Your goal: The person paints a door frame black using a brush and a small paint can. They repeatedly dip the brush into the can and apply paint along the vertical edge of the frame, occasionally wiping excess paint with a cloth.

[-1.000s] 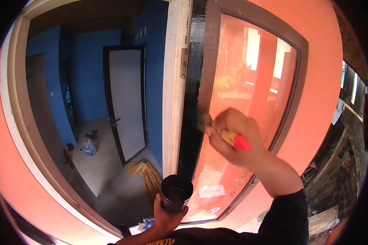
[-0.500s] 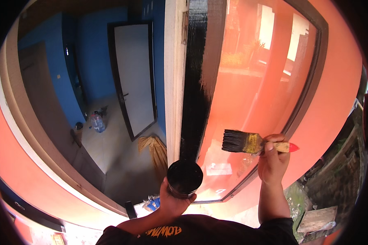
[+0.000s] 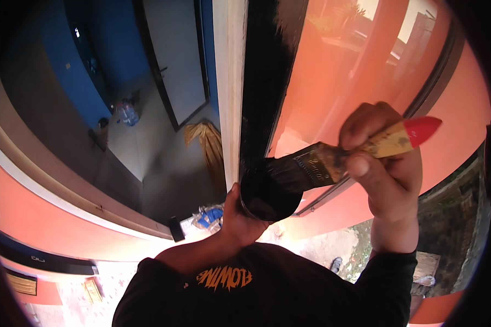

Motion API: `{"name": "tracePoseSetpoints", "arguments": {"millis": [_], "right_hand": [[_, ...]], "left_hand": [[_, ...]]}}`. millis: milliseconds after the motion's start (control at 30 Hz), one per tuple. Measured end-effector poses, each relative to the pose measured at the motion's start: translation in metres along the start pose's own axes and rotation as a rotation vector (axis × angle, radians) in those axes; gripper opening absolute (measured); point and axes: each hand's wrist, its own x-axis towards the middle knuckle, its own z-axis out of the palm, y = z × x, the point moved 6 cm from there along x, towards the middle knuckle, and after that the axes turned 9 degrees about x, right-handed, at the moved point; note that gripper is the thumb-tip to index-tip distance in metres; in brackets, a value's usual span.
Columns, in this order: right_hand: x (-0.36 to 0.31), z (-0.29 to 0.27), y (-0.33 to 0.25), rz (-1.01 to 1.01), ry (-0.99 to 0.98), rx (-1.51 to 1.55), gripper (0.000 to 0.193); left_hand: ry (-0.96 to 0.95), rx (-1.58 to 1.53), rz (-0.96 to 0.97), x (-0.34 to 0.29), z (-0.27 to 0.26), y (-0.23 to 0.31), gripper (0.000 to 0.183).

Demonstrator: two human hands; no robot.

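Observation:
My left hand (image 3: 244,220) is wrapped round a round can of black paint (image 3: 270,203), held up near the foot of the wooden frame. In my right hand (image 3: 390,158) is a wide paintbrush (image 3: 322,163) with a wooden, red-tipped handle, pinched between thumb and fingers. Its black bristles point left, over the can's mouth; whether they touch the paint inside I cannot tell. Just beyond the can stands the upright frame post (image 3: 264,82), coated in wet-looking black, with a patch of brown showing higher up.
To the right of the post is a glass pane (image 3: 333,82) reflecting orange. A doorway at left opens on a blue room with a white door (image 3: 177,60), a gold curtain (image 3: 204,141) and a plastic bottle (image 3: 128,113). Blue-and-white packaging (image 3: 208,218) lies by the threshold.
My right hand has brought the brush closer and left, from in front of the glass to the can's mouth. The can has moved slightly up and right. My view has tilted down.

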Motion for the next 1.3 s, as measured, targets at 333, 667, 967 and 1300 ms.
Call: {"name": "tracePoseSetpoints", "arguments": {"millis": [333,667,967,1300], "right_hand": [[0.021,0.048,0.024,0.096,-0.475,-0.329,0.017],[0.026,0.030,0.045,0.230,-0.347,-0.193,0.018],[0.027,-0.008,0.055,0.162,-0.011,0.170,0.015],[0.024,0.021,0.028,-0.222,-0.297,-0.423,0.021]], "left_hand": [[-0.025,-0.102,0.056,0.007,0.020,0.012,0.058],[-0.070,-0.103,0.096,0.013,0.013,0.012,0.060],[-0.069,-0.032,0.010,0.016,0.006,0.008,0.073],[0.116,-0.049,-0.057,0.015,-0.001,0.008,0.067]]}}
